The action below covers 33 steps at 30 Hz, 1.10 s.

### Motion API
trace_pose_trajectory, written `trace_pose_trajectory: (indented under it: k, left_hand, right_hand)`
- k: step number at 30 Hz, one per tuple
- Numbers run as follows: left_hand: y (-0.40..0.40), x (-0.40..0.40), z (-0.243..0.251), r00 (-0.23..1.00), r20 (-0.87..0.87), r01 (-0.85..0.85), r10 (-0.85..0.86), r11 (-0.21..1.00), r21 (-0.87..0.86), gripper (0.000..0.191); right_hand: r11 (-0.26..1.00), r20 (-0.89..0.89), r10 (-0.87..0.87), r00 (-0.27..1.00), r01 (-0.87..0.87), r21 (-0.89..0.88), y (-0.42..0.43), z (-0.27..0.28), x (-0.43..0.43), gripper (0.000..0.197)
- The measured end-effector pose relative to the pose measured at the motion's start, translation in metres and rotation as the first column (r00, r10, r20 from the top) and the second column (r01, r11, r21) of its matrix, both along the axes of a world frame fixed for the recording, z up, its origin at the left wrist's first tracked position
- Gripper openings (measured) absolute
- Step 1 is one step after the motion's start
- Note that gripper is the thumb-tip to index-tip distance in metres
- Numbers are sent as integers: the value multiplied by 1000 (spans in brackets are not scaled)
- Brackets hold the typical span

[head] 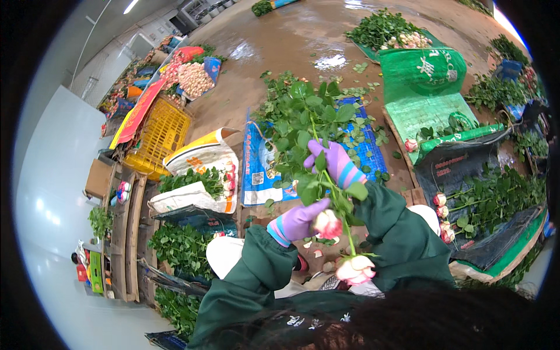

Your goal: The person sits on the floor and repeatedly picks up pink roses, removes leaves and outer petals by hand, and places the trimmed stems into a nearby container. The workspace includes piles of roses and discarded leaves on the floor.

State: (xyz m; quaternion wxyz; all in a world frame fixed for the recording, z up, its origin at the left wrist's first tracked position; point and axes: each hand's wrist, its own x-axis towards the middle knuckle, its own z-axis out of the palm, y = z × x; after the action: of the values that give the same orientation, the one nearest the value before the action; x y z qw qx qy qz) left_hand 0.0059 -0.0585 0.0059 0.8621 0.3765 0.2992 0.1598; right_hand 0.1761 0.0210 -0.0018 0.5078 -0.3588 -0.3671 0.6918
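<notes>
Both my hands wear purple gloves with striped cuffs. My right hand [334, 164] is closed around the leafy stem of a rose whose pink-edged cream bloom [355, 269] points down towards my lap. Lower and to the left, my left hand [297, 222] is at a second pink and white rose [328, 224]; its fingers are partly hidden behind the bloom, with the thumb extended towards the stems. Beyond my hands, a heap of rose leaves and stems [280, 105] lies on a blue printed sack [258, 175].
Cut roses lie on a white sack [179, 202] at left and a black sheet [477, 168] at right. A green sack [422, 94], yellow crate [162, 127], wooden pallet [131, 245] and bundled roses [197, 78] stand around. Petals and leaves litter the wet floor [280, 48].
</notes>
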Motion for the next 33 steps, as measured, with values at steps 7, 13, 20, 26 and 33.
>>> trace_pose_trajectory:
  k: [7,13,20,26,33]
  left_hand:
    - [-62,-6,28,938,-189,-144,290,823,550,23]
    - [-133,-128,102,672,-225,-459,706,635,621,37]
    - [-252,-288,145,-25,-378,-241,926,361,901,20]
    - [-343,-424,102,-230,-240,-465,943,110,879,25]
    - [-449,-572,-89,-349,-582,-805,734,83,587,30]
  right_hand:
    - [906,26,151,988,-149,396,-39,37,-40,50]
    - [931,222,-9,975,-73,359,-21,7,-22,47]
    - [963,436,27,899,-141,230,-13,-55,-23,49]
    - [968,450,46,892,-150,199,-6,-94,-9,50]
    - [986,556,41,830,-122,109,-5,-121,13,51]
